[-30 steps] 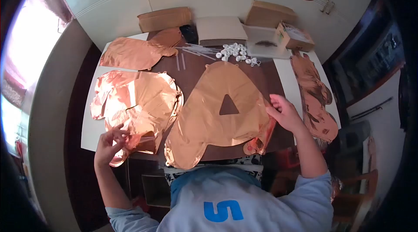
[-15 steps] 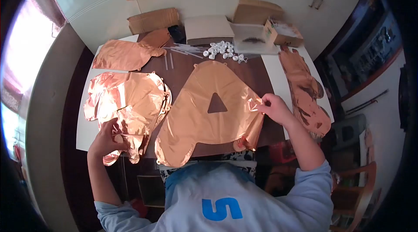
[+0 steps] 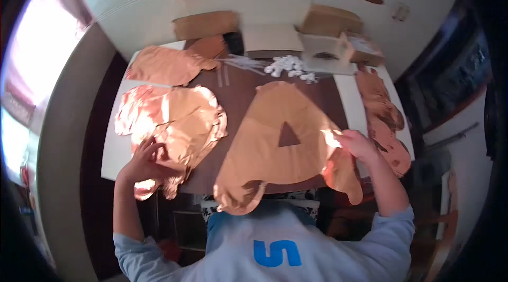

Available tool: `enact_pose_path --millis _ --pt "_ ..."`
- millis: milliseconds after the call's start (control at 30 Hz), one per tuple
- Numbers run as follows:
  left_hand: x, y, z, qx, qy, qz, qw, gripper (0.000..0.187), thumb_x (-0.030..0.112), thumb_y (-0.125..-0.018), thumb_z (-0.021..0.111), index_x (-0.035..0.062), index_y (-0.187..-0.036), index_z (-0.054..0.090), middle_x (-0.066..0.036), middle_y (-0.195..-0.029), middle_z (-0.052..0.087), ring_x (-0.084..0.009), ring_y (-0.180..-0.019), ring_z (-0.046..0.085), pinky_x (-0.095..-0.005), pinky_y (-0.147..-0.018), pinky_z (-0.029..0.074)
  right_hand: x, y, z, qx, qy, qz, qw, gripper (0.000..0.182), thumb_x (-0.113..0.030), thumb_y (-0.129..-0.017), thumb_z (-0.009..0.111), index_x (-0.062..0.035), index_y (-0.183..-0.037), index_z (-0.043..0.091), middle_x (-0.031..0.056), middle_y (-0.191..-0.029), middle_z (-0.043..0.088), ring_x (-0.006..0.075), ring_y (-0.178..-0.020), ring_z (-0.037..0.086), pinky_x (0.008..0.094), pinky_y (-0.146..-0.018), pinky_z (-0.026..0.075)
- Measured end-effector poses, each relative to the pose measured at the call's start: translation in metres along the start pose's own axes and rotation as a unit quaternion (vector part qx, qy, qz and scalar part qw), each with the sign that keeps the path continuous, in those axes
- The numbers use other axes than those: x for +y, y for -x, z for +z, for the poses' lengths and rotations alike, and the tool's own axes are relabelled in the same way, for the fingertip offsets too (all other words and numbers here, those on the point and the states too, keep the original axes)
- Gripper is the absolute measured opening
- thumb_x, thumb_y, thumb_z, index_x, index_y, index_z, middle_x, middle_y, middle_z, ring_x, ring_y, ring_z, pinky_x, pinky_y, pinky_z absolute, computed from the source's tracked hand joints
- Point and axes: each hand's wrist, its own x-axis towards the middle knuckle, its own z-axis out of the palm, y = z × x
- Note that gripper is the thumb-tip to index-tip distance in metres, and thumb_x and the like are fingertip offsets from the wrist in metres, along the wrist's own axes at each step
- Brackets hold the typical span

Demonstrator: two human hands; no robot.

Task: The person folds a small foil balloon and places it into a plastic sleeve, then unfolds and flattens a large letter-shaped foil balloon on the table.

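Note:
A flat copper-coloured foil balloon shaped like a letter A (image 3: pixel 259 139) lies in front of me, its triangular hole showing the brown tabletop. My right hand (image 3: pixel 361 145) is closed on its right edge, pinching the foil between thumb and fingers. The right leg of the letter is bent and creased below that hand, and the left foot overhangs the near table edge. To the left is a pile of shiny crumpled foil balloons (image 3: pixel 193 110). My left hand (image 3: pixel 148 163) rests at the pile's near side, fingers curved and apart from the thumb.
More folded foil balloons lie at the far left (image 3: pixel 164 65) and along the right side (image 3: pixel 380 105). White ribbon rolls (image 3: pixel 288 66) and clear straws (image 3: pixel 243 62) sit at the back. Behind them stand cardboard boxes (image 3: pixel 206 25) and a small open box (image 3: pixel 362 49).
The view has shifted, so the table appears farther right. The A balloon's right leg now spreads and hangs lower below my right hand. My left hand stays at the pile.

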Motion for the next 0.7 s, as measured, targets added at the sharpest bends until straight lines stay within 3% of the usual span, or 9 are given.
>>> enact_pose_path --millis 67,100,167,233,267,300,467,600,700 --pt "-0.003 -0.005 -0.008 0.000 0.047 0.001 0.999 0.051 0.022 -0.068 0.085 0.0098 -0.115 0.071 -0.022 -0.145 0.044 -0.0379 -0.139 0.037 -0.0449 -0.112 0.039 -0.010 0.009 0.005 0.093 0.225 -0.035 0.969 0.031 -0.031 -0.091 0.067 -0.0016 -0.085 0.061 0.0111 -0.075 0.063 0.0304 -0.067 0.059 0.0414 -0.062 0.047" --pt "-0.024 -0.004 -0.001 0.041 0.099 0.026 0.994 0.031 0.026 -0.082 0.076 0.0071 -0.106 0.074 -0.021 -0.134 0.055 -0.0359 -0.127 0.053 -0.0447 -0.103 0.047 -0.026 0.022 0.015 0.117 0.303 -0.046 0.945 0.030 -0.031 -0.088 0.069 -0.0027 -0.095 0.062 0.0158 -0.091 0.064 0.0350 -0.082 0.060 0.0452 -0.074 0.047" --pt "0.031 -0.002 -0.024 0.025 0.177 -0.142 0.973 0.029 0.029 -0.088 0.071 0.0051 -0.104 0.075 -0.019 -0.119 0.066 -0.0324 -0.101 0.068 -0.0436 -0.090 0.053 -0.034 0.032 0.031 0.170 0.399 -0.154 0.888 0.038 -0.029 -0.085 0.071 -0.0051 -0.112 0.060 0.0209 -0.117 0.060 0.0401 -0.106 0.057 0.0508 -0.091 0.044" --pt "0.058 -0.008 -0.029 0.052 0.080 -0.239 0.966 0.040 0.038 -0.093 0.065 0.0006 -0.107 0.071 -0.020 -0.119 0.067 -0.0288 -0.099 0.068 -0.0371 -0.084 0.054 -0.022 0.024 0.038 0.226 0.426 -0.335 0.810 0.052 -0.027 -0.083 0.072 -0.0076 -0.127 0.055 0.0219 -0.137 0.051 0.0412 -0.124 0.049 0.0542 -0.104 0.037" --pt "0.058 -0.015 -0.021 0.093 -0.039 -0.216 0.971 0.042 0.041 -0.093 0.064 0.0027 -0.108 0.071 -0.019 -0.114 0.068 -0.0297 -0.102 0.068 -0.0391 -0.087 0.053 -0.026 0.020 0.041 0.133 0.411 -0.338 0.836 0.066 -0.031 -0.085 0.070 -0.0087 -0.142 0.046 0.0221 -0.152 0.035 0.0427 -0.140 0.033 0.0565 -0.115 0.024" --pt "0.057 -0.020 -0.010 0.123 -0.082 -0.221 0.964 0.048 0.045 -0.089 0.067 0.0043 -0.114 0.069 -0.019 -0.110 0.069 -0.0335 -0.103 0.067 -0.0427 -0.089 0.052 -0.027 0.014 0.048 0.100 0.417 -0.342 0.836 0.066 -0.032 -0.086 0.069 -0.0088 -0.143 0.045 0.0222 -0.153 0.035 0.0425 -0.141 0.032 0.0558 -0.116 0.023" --pt "0.072 -0.016 -0.001 -0.083 -0.229 -0.140 0.960 0.094 0.040 -0.066 0.085 0.0100 -0.146 0.045 -0.020 -0.145 0.048 -0.0389 -0.124 0.056 -0.0452 -0.100 0.050 -0.027 -0.009 0.065 0.043 0.408 -0.341 0.846 0.068 -0.036 -0.090 0.064 -0.0098 -0.148 0.040 0.0223 -0.157 0.030 0.0418 -0.146 0.026 0.0542 -0.120 0.018" --pt "0.041 -0.018 -0.022 -0.135 -0.131 -0.097 0.977 0.112 0.025 -0.057 0.083 0.0114 -0.155 0.029 -0.024 -0.162 0.019 -0.0391 -0.149 0.023 -0.0443 -0.116 0.036 -0.022 -0.014 0.065 0.059 0.400 -0.332 0.852 0.067 -0.036 -0.090 0.064 -0.0096 -0.147 0.042 0.0228 -0.157 0.030 0.0419 -0.146 0.027 0.0552 -0.119 0.019" --pt "0.008 -0.040 -0.022 -0.081 -0.061 -0.093 0.990 0.109 0.026 -0.059 0.082 0.0112 -0.154 0.031 -0.024 -0.161 0.021 -0.0404 -0.148 0.025 -0.0451 -0.117 0.034 -0.024 -0.017 0.067 0.064 0.388 -0.346 0.852 0.065 -0.037 -0.090 0.065 -0.0091 -0.145 0.045 0.0232 -0.155 0.033 0.0420 -0.144 0.029 0.0563 -0.118 0.021"
